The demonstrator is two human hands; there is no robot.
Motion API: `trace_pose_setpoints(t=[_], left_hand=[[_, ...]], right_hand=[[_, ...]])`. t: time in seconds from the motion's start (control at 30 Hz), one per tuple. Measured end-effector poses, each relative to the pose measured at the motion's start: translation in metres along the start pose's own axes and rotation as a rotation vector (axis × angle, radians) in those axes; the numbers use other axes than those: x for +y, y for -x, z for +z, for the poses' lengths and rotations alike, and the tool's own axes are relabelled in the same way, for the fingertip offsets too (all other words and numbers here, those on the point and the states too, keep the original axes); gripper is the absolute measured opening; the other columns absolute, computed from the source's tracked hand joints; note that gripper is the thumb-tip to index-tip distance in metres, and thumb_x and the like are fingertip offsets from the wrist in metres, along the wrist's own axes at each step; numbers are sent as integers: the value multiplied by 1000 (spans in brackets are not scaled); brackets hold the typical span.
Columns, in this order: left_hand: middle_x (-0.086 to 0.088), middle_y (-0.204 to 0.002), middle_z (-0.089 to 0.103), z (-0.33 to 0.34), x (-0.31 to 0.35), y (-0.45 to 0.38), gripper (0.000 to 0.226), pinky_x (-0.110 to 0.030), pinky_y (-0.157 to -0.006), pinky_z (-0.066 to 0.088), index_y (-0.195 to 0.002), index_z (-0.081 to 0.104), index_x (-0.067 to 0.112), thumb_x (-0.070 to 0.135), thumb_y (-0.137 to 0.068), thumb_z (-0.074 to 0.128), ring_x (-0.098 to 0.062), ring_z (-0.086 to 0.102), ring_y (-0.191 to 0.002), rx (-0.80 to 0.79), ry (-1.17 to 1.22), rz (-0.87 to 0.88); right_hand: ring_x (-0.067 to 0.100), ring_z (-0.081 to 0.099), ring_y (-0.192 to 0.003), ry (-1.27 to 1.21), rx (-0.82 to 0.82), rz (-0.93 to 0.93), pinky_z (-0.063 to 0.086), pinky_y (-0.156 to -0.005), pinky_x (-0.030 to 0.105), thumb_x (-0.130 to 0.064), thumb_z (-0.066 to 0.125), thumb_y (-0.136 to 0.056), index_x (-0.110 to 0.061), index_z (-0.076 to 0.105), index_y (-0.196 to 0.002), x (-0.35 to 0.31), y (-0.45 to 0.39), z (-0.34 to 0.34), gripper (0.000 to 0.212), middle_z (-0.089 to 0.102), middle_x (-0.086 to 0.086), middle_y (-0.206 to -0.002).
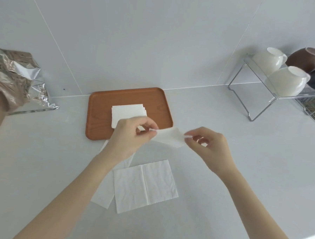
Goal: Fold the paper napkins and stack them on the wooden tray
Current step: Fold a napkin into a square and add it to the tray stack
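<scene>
On the rectangular brown wooden tray (130, 97) a small stack of folded white napkins (128, 114) already lies. Two unfolded white paper napkins (146, 186) wait on the counter (one partly under an arm). The left hand (132, 136) and right hand (209, 145) pinch opposite ends of a folded white napkin (169, 136) held above the tray's near corner. No writing is legible.

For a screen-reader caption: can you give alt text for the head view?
Two hands, left and right, pinch a folded napkin by its ends above a white counter. Behind it, a wooden tray holds a napkin stack; unfolded napkins lie nearer the camera.
</scene>
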State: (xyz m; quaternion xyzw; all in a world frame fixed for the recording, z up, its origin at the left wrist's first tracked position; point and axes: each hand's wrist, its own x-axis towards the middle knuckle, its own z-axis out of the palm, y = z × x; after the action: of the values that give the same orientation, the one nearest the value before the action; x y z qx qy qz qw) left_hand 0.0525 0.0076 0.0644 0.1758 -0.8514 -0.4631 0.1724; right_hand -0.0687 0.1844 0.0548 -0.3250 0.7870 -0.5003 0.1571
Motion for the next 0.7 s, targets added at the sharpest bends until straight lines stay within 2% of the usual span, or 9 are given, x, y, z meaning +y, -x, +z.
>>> trace_pose_setpoints(t=[0.1,0.23,0.33,0.4,0.5,0.6,0.7], left_hand=[[30,-73,66,11,-15,29,19,-5,-68,37,-70,63,36,19,-74,68,4,58,-80,-132,-9,-57],[11,-83,70,30,-38,56,12,1,-71,36,-76,66,23,12,-78,65,5,57,-87,-249,-25,-183],[10,-78,68,38,-47,61,12,0,-71,37,-75,65,23,12,-79,65,6,59,-80,-297,-37,-223],[6,-78,68,40,-52,56,11,0,-68,39,-76,65,22,12,-78,65,3,60,-77,-269,-23,-246],[-1,-79,68,40,-59,42,12,-3,-61,40,-77,65,22,9,-77,65,0,58,-68,-206,-21,-273],[-2,-78,66,44,-66,27,10,0,-58,39,-81,66,16,7,-77,64,1,57,-59,-186,-41,-284],[-6,-81,66,49,-75,13,11,0,-55,39,-85,65,13,5,-78,62,-2,55,-62,-158,-61,-300]], right_hand=[[8,59,-67,43,-62,19,43,-58,14,-2,68,-74,-32,64,-67,18,23,10,32,66,-17,-71],[5,58,-65,95,-158,100,40,-53,13,-3,68,-75,-30,64,-67,46,45,21,29,65,-25,-81],[-1,54,-58,135,-254,174,37,-52,13,-7,65,-78,-28,64,-68,55,50,21,23,63,-34,-71],[-2,52,-57,143,-275,204,38,-54,14,-9,63,-79,-27,64,-69,59,47,20,20,66,-22,-68],[1,54,-62,141,-251,220,40,-58,15,-9,62,-79,-28,64,-72,65,34,21,21,70,3,-78],[12,57,-68,134,-227,235,42,-62,17,-8,62,-79,-26,63,-78,71,18,26,19,69,11,-81],[17,56,-66,112,-211,257,44,-67,25,-6,62,-79,-23,61,-85,78,3,33,18,62,6,-74]])
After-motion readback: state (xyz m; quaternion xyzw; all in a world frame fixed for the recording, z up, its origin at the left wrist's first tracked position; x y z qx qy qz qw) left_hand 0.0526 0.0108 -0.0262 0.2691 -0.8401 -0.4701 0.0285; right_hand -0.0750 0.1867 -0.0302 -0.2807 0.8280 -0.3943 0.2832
